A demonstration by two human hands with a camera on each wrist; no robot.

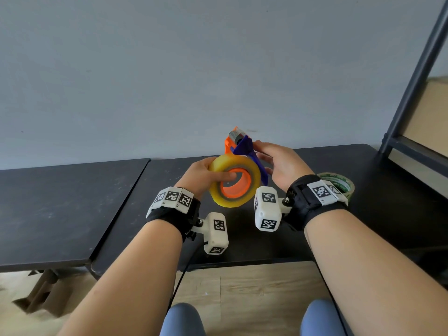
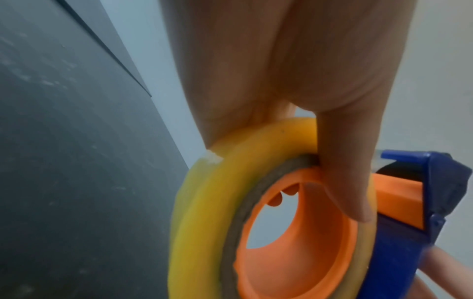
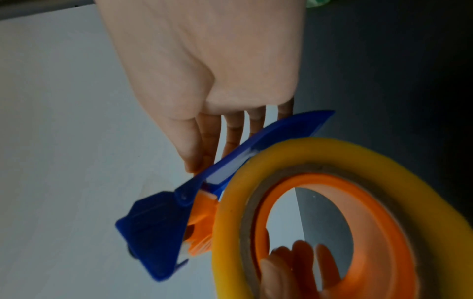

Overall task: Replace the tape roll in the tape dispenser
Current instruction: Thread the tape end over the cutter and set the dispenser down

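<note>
Inspection, seated operator at dark table (image 1: pixel 363 214). Tape dispenser (image 1: pixel 240 145) (blue frame, orange hub) is held in the air above the table, between both hands. Yellow tape roll (image 1: pixel 234 181) sits around the orange hub; from the wrist views it appears seated or nearly so, cardboard core against hub, though full seating can't be confirmed. Left hand (image 1: pixel 206 175) grips the roll, thumb laid across its face and into the hub opening, fingers curled behind (fingertips visible thru the hub in the right wrist view). Right hand (image 1: pixel 282 163) holds the dispenser's blue frame, thumb and fingers pinching it from the far side. A second roll, green-printed (image 1: pixel 339 184), lies flat on the table just behind the right wrist; whether it is the removed one can't be told. Status, est.: roll mounting largely done. Outstanding, as judged: press roll home, thread tape end over roller to cutter; no free tape end visible at the cutter.
</note>
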